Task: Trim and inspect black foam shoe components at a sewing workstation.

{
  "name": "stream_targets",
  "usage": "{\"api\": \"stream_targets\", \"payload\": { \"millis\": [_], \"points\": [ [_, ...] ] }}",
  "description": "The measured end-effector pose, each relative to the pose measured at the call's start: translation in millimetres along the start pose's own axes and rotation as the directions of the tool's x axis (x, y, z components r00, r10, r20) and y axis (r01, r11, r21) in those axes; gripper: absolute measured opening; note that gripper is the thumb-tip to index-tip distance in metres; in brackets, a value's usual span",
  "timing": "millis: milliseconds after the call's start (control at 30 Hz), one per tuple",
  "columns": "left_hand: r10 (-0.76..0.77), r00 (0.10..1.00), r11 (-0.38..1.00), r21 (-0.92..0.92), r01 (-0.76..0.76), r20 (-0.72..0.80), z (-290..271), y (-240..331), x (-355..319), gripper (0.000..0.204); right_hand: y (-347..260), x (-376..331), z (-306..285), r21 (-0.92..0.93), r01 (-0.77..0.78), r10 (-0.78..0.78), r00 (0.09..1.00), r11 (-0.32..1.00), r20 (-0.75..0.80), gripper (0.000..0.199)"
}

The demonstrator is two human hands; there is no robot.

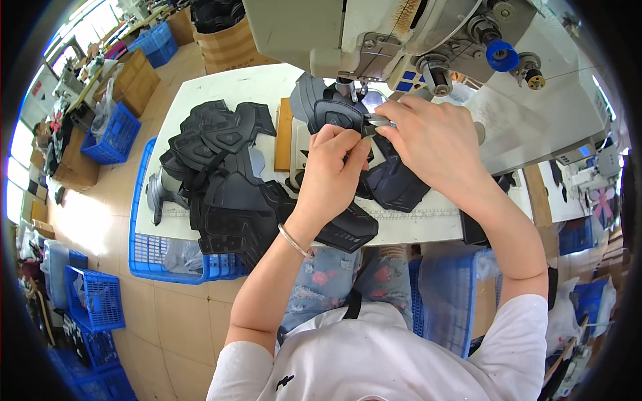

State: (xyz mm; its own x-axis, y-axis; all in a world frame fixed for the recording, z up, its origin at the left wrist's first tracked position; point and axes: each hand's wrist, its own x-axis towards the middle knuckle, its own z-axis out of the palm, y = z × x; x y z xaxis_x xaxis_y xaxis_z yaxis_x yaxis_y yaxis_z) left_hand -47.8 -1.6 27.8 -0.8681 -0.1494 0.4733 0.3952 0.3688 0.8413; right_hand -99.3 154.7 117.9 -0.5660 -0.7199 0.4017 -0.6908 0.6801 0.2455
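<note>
My left hand [332, 159], at frame centre, is closed in a pinch on the lower edge of a black padded piece [334, 115], thumb and fingers pressed together on the material. My right hand [428, 137], just to its right, is curled around small metal snips [378, 121], whose tips reach the right edge of the same piece. The piece sits just below the needle area of the white sewing machine [374, 33], which fills the upper centre and upper right of the frame and closes off room above the hands.

A pile of black padded parts [221, 174] covers the left half of the white table [221, 83], some hanging over its near edge (the lower ones overlap a blue plastic crate [150, 257] beside the table). A wooden block [284, 134] lies between pile and hands. More dark pieces [394, 184] lie under my right wrist, near the table's front edge. Bare tabletop shows only at the upper left of the table. A metal bangle [294, 240] circles my left wrist. Open floor lies at lower left.
</note>
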Motion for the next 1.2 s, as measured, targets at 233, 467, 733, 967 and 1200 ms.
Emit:
{"api": "stream_targets", "payload": {
  "millis": [233,467,733,967,1200],
  "points": [
    [0.079,0.995,0.988,0.141,-0.068,-0.068,7,4,-1,0.012,-3,1,7,-0.042,0.071,-0.076,0.988,0.997,-0.131,0.018],
    [-0.096,0.99,0.832,-0.538,0.135,0.099,-7,-27,-9,0.025,-1,-5,4,0.094,0.001,0.011,0.992,0.996,-0.124,0.018],
    [-0.102,0.995,0.932,-0.347,0.101,0.016,-4,-17,-11,0.023,-6,2,1,0.071,-0.027,0.03,0.998,0.997,-0.05,0.022],
    [-0.094,0.996,0.96,-0.266,0.089,-0.006,-3,-9,-8,0.017,-7,8,4,-0.044,-0.007,0.007,1.0,0.999,-0.012,0.025],
    [-0.1,0.995,0.961,-0.261,0.09,-0.026,-4,-3,-7,0.016,-11,15,0,-0.085,0.069,-0.072,0.996,0.994,-0.044,0.013]
  ]
}}
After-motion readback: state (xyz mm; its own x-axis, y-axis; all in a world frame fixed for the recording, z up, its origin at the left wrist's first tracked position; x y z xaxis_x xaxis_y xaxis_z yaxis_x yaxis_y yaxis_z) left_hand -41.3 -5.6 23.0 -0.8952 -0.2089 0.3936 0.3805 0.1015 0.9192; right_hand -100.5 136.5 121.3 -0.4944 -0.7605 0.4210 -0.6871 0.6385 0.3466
